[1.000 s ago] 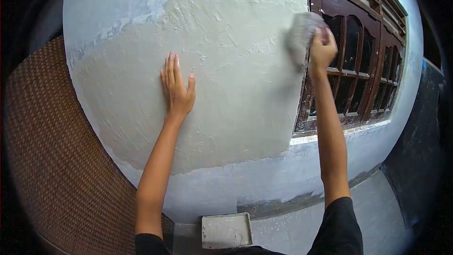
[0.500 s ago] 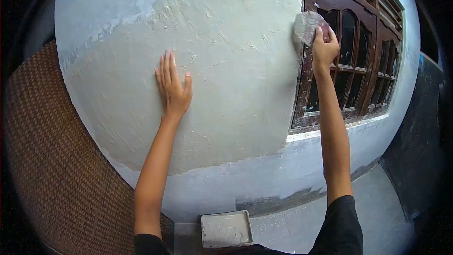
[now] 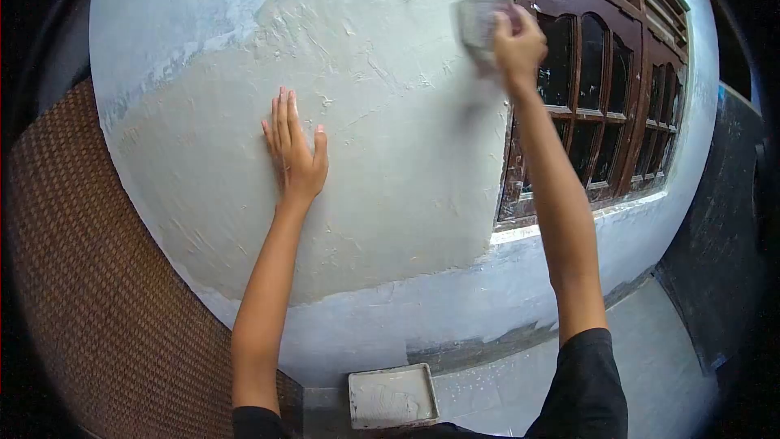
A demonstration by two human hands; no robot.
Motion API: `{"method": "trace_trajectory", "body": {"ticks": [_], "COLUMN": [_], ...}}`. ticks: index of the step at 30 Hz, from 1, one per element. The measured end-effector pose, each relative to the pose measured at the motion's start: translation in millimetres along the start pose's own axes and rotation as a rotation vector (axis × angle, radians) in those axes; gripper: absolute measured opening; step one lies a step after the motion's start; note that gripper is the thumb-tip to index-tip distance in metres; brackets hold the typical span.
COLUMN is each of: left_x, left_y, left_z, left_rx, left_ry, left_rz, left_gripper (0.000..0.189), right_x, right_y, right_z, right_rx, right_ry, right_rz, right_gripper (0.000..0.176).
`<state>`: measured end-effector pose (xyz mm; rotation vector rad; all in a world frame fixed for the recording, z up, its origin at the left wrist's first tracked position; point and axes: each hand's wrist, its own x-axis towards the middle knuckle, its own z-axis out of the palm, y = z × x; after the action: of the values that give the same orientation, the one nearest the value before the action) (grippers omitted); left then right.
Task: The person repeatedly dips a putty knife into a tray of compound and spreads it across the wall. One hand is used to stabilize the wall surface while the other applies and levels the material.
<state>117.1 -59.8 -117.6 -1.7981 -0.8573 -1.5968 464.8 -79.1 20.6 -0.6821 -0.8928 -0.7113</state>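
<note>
My left hand (image 3: 293,150) lies against the wall (image 3: 390,195), fingers stretched upward and thumb apart. Pale, ridged putty covers this part of the wall. Higher up and to the right, my right hand (image 3: 520,45) grips a flat grey pad (image 3: 481,23) with a dark red part under the fingers. Motion smears the pad, and its exact kind is hard to make out. It overlaps the puttied wall just left of the window frame, with a shadow below it.
A brown wooden window (image 3: 597,73) with dark panes fills the upper right. Woven brown matting (image 3: 89,276) stands at the left. On the floor below the wall sits a shallow tray (image 3: 393,397) with pale paste inside. A dark panel (image 3: 707,236) leans at the right.
My right hand has moved left with the grey pad, from the window's edge onto the puttied wall, and slightly up. My left hand stays on the wall.
</note>
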Motion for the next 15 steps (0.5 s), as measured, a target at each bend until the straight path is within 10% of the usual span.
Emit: {"method": "trace_trajectory", "body": {"ticks": [5, 8, 15], "left_x": [-7, -6, -7], "left_y": [-7, -1, 3], "left_z": [0, -1, -6], "left_rx": [0.019, 0.004, -0.015], "left_ry": [-0.019, -0.037, -0.041], "left_rz": [0.007, -0.009, -0.010], "left_gripper": [0.070, 0.070, 0.070], "right_x": [16, -13, -52], "right_y": [16, -11, -3], "right_z": [-47, -36, -3], "right_rx": [0.168, 0.346, 0.050], "right_ry": [0.166, -0.106, -0.386], "right_rz": [0.316, 0.331, 0.055], "right_gripper": [0.030, 0.034, 0.038]}}
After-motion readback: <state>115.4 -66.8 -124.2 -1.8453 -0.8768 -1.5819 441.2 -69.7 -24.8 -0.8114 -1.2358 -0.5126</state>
